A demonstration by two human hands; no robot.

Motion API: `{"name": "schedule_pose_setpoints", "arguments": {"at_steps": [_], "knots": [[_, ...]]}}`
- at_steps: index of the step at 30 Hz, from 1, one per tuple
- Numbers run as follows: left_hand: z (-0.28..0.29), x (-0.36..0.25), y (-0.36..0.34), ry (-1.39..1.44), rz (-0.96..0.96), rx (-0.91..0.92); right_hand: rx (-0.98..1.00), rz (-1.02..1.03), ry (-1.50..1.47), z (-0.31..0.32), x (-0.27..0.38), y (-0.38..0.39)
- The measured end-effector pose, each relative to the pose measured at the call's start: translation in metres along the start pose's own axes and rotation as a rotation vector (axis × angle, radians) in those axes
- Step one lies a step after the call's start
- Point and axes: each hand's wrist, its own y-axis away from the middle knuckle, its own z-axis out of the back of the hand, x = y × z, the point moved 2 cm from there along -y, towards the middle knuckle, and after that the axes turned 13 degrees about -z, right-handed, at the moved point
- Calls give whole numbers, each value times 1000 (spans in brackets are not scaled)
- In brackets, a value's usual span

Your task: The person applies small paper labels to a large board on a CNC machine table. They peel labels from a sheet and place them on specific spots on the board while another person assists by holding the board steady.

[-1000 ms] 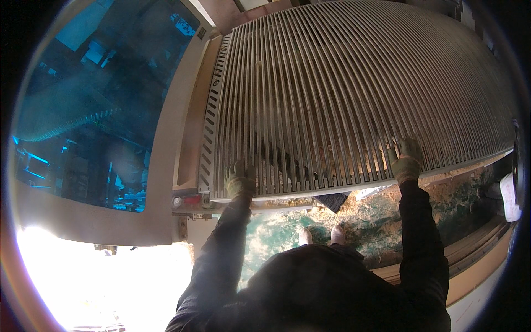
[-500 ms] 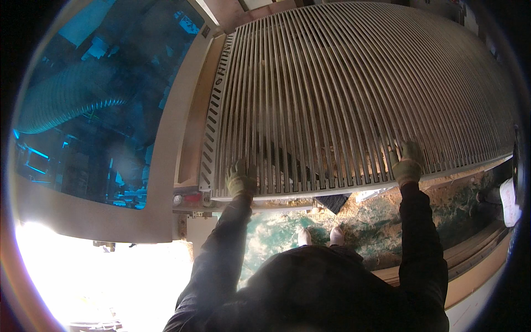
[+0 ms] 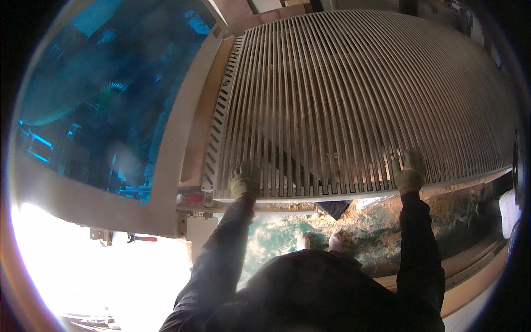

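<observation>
A wide bed of parallel metal slats (image 3: 310, 105) spreads out in front of me, with narrow gaps between the bars. Near its front edge my left hand (image 3: 244, 181), in a pale greenish work glove, lies on the slats toward the left end. Farther right, my right hand (image 3: 409, 172) wears a matching glove and rests on the same edge, its thumb apart from the fingers. Both hands look open, fingers pointing away from me, and I see nothing held in either. The fingertips are dark and hard to make out against the bars.
A machine cover with a blue tinted window (image 3: 105, 105) stands at left. Under the bed's front edge lies a dark piece (image 3: 333, 208). My shoes stand on a green, dust-strewn floor (image 3: 276, 235). Long boards (image 3: 464, 260) lie at lower right.
The view has shifted slightly, and a red-handled object now shows under the machine cover. Both hands stay at nearly the same places on the slats.
</observation>
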Motion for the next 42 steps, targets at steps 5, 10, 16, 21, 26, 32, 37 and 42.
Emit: {"name": "schedule_pose_setpoints", "arguments": {"at_steps": [5,10,16,21,26,32,37,42], "knots": [[10,-6,-1,87,80,90,-68,78,2,5,1,-1],[25,-18,0,183,153,124,-203,120,12,2,3,0],[24,-17,-4,118,121,121,-69,63,-5,8,4,-2],[12,-7,3,103,78,50,-106,63,-19,12,6,-2],[1,0,7,27,68,30,3,32,10,5,2,-2],[11,-4,7,200,135,76,-83,32,-20,8,8,2],[21,-6,6,231,103,24,143,-134,27,17,15,4],[19,-4,6,209,137,74,197,-176,12,18,16,1]]}}
